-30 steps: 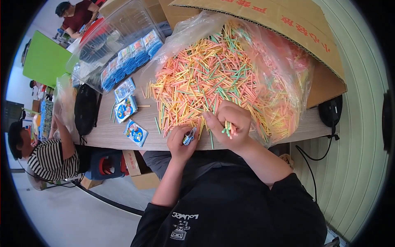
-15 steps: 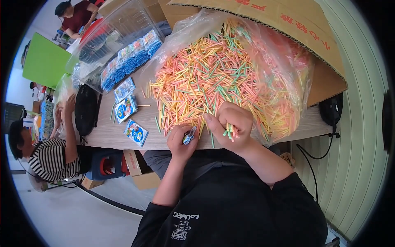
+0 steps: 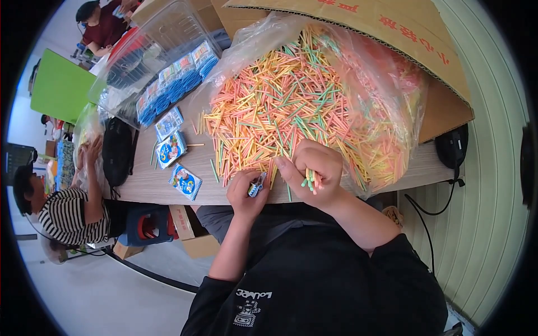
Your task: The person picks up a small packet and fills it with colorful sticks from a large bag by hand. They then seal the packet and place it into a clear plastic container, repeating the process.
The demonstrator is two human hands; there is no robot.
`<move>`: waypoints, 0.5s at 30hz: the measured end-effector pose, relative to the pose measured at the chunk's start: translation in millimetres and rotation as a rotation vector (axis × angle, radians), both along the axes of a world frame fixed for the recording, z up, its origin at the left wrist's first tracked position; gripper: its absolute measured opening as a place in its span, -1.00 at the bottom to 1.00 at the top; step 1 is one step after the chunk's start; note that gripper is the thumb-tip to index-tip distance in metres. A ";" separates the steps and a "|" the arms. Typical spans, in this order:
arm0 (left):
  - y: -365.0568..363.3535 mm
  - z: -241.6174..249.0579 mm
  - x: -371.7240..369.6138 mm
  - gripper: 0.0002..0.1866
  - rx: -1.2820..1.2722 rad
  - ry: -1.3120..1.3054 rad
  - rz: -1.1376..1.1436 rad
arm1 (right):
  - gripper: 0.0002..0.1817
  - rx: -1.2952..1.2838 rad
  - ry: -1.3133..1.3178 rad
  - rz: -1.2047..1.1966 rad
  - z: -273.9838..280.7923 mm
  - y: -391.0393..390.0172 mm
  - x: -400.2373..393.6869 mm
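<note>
A big heap of thin pink, yellow, orange and green sticks (image 3: 280,101) lies in an opened clear plastic bag (image 3: 255,42) on the table. At the heap's near edge my right hand (image 3: 314,171) is closed round a small bundle of sticks (image 3: 311,182), whose ends poke out below the fingers. My left hand (image 3: 245,190), a little to the left, grips a small blue and white packet (image 3: 257,185), mostly hidden by the fingers. Blue and white packets (image 3: 185,181) lie left of it on the table.
A clear plastic bin (image 3: 120,75) with rows of packets (image 3: 178,78) stands at the back left. A cardboard box (image 3: 443,115) is behind the heap. A black pouch (image 3: 117,150) lies at the left, near a person in a striped shirt (image 3: 73,215). Another person (image 3: 105,27) is farther back.
Both of my hands have stayed nearly in place, still closed on the same things. The person at the back has raised a hand with something blue in it.
</note>
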State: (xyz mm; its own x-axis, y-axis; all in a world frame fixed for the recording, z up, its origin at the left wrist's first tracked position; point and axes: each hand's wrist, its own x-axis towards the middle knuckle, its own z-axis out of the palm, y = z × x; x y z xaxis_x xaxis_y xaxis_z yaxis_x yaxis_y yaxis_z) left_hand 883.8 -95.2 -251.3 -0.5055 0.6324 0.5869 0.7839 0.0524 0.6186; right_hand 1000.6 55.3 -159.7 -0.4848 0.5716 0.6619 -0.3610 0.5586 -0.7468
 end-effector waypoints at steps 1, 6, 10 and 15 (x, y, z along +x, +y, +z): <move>0.0 -0.2 0.1 -0.68 0.001 -0.003 0.000 | -0.52 -0.002 -0.001 -0.001 -0.1 0.0 0.0; 0.0 0.5 1.9 -0.69 -0.007 -0.023 0.008 | -0.52 -0.008 0.006 0.010 -1.7 0.6 1.2; 1.0 -1.0 1.6 -0.70 0.009 -0.013 0.010 | -0.60 -0.028 0.030 0.006 -2.4 -0.2 0.8; -1.3 -2.6 1.8 -0.67 -0.008 -0.018 0.015 | -0.74 -0.104 -0.004 0.072 -10.1 2.4 4.9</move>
